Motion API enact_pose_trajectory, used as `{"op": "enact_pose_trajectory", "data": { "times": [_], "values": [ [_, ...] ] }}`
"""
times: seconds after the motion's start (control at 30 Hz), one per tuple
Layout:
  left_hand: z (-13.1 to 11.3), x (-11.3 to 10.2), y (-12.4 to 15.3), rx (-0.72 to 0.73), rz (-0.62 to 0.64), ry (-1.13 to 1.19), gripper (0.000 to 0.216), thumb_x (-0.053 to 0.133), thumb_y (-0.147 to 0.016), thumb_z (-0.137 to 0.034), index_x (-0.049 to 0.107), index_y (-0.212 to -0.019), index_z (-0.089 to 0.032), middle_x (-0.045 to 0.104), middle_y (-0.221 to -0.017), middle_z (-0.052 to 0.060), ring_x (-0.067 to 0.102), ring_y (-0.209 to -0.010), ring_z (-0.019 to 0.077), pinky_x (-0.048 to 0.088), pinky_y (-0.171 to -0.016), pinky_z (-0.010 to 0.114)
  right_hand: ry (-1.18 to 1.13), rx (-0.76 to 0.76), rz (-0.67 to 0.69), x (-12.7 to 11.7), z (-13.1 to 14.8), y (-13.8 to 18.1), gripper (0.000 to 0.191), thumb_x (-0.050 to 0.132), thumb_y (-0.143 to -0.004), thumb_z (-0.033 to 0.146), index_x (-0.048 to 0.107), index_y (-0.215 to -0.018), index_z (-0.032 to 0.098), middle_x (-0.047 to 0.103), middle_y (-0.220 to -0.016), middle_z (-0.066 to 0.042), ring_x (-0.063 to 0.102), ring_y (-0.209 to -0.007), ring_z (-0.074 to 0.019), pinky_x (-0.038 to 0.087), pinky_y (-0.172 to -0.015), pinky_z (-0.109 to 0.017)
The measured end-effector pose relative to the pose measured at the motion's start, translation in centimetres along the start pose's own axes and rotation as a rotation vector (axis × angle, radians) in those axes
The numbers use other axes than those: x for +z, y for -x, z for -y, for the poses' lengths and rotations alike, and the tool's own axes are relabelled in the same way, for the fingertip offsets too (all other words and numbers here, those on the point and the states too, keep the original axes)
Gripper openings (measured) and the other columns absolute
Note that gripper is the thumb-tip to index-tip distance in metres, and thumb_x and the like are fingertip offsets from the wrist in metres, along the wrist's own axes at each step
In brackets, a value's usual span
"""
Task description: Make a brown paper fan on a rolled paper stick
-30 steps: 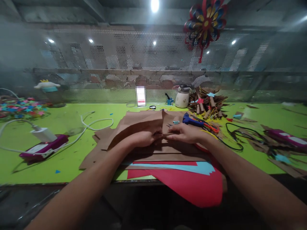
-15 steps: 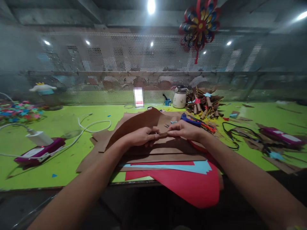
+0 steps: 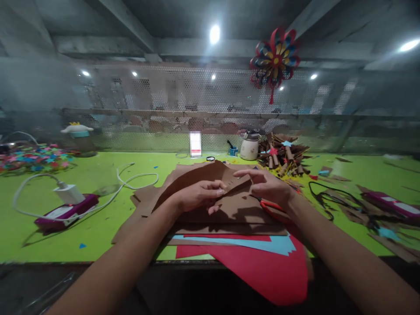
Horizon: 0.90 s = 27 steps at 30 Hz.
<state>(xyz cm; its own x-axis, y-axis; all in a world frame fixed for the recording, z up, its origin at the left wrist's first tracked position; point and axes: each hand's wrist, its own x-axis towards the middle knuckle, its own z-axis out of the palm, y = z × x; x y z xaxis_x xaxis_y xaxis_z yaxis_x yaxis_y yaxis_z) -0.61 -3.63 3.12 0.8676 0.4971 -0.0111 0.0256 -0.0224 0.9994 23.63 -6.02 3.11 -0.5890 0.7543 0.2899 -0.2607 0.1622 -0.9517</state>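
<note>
My left hand (image 3: 197, 196) pinches the edge of a brown paper sheet (image 3: 193, 177) and lifts it off a stack of brown paper (image 3: 229, 214) in the middle of the green table (image 3: 98, 218). My right hand (image 3: 267, 187) hovers just right of it, fingers spread and slightly curled, its fingertips close to the lifted sheet's corner. Red-handled scissors (image 3: 272, 205) lie under my right wrist. Red paper (image 3: 262, 267) and light blue paper (image 3: 249, 243) lie below the brown stack, hanging over the table's near edge.
A purple device (image 3: 65, 212) with a white charger and cable lies at the left, another purple device (image 3: 390, 203) and black cords at the right. A pile of rolled brown paper pieces (image 3: 282, 153), a white jar (image 3: 249, 146) and a phone (image 3: 195, 143) stand at the back. A paper pinwheel (image 3: 274, 59) hangs overhead.
My left hand has lifted the brown sheet higher. My right hand has let go of it and opened, with fingers now spread beside the sheet. The view has tilted upward a little.
</note>
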Motion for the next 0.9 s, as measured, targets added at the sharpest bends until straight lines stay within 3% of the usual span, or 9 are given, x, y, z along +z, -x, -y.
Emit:
{"op": "enact_pose_trajectory", "data": {
  "times": [0.13, 0.2, 0.33, 0.6, 0.67, 0.83, 0.9],
  "values": [
    [0.2, 0.6, -0.1, 0.025, 0.151, 0.163, 0.015, 0.053, -0.085, -0.027, 0.049, -0.094, -0.016, 0.053, -0.063, -0.001, 0.054, -0.051, 0.0096, 0.039, -0.049, 0.022, -0.125, -0.065, -0.025, 0.8, 0.1, -0.1, 0.031, 0.059, -0.081, 0.041, 0.067, -0.103, 0.021, 0.065, -0.089, -0.005, 0.061, -0.077, -0.0147, 0.053, -0.067, -0.028],
    [0.3, 0.6, -0.1, 0.013, 0.199, 0.200, 0.017, 0.054, -0.084, -0.027, 0.050, -0.096, -0.016, 0.055, -0.065, 0.000, 0.055, -0.052, 0.0104, 0.041, -0.050, 0.022, -0.095, -0.065, -0.027, 1.0, -0.2, -0.2, 0.030, 0.062, -0.080, 0.037, 0.066, -0.106, 0.022, 0.066, -0.089, -0.004, 0.061, -0.078, -0.0138, 0.053, -0.069, -0.027],
    [0.7, 0.7, -0.3, -0.041, 0.272, 0.260, 0.023, 0.058, -0.081, -0.027, 0.053, -0.101, -0.016, 0.059, -0.075, 0.002, 0.058, -0.059, 0.0120, 0.046, -0.057, 0.026, 0.115, -0.022, 0.125, 1.4, -0.9, -0.2, 0.041, 0.073, -0.069, 0.016, 0.065, -0.108, 0.020, 0.065, -0.097, -0.004, 0.061, -0.089, -0.0139, 0.048, -0.080, -0.025],
    [1.3, 1.5, -0.7, -0.062, 0.354, 0.235, 0.028, 0.058, -0.081, -0.035, 0.062, -0.092, -0.009, 0.065, -0.078, 0.009, 0.062, -0.071, 0.0185, 0.048, -0.070, 0.035, 0.292, -0.105, 0.078, 2.6, -0.4, -0.3, 0.011, 0.069, -0.074, 0.021, 0.071, -0.083, 0.016, 0.060, -0.092, -0.004, 0.058, -0.080, -0.0115, 0.047, -0.076, -0.026],
    [1.5, 1.1, -0.9, -0.055, 0.229, 0.173, 0.025, 0.059, -0.080, -0.032, 0.063, -0.090, -0.009, 0.065, -0.081, 0.010, 0.062, -0.073, 0.0180, 0.048, -0.073, 0.035, 0.331, -0.084, 0.044, 2.5, -0.4, -0.4, 0.015, 0.066, -0.077, 0.025, 0.069, -0.087, 0.014, 0.062, -0.090, -0.005, 0.058, -0.082, -0.0136, 0.046, -0.078, -0.028],
    [1.6, -0.5, -1.8, 0.165, -0.441, 0.079, 0.021, 0.061, -0.077, -0.033, 0.062, -0.088, -0.015, 0.064, -0.082, 0.005, 0.060, -0.073, 0.0136, 0.047, -0.071, 0.029, 0.544, 0.095, 0.031, 0.9, -0.9, -0.6, 0.028, 0.059, -0.081, 0.036, 0.063, -0.095, 0.013, 0.062, -0.083, -0.004, 0.055, -0.077, -0.0144, 0.045, -0.072, -0.028],
    [1.4, -0.6, -2.0, 0.261, -0.590, -0.025, 0.025, 0.059, -0.079, -0.036, 0.062, -0.091, -0.015, 0.064, -0.088, 0.005, 0.059, -0.078, 0.0143, 0.046, -0.075, 0.029, 0.724, 0.143, 0.046, 0.4, -1.1, -0.7, 0.028, 0.055, -0.083, 0.039, 0.062, -0.090, 0.013, 0.059, -0.078, -0.002, 0.052, -0.071, -0.0128, 0.043, -0.065, -0.025]
  ]
}}
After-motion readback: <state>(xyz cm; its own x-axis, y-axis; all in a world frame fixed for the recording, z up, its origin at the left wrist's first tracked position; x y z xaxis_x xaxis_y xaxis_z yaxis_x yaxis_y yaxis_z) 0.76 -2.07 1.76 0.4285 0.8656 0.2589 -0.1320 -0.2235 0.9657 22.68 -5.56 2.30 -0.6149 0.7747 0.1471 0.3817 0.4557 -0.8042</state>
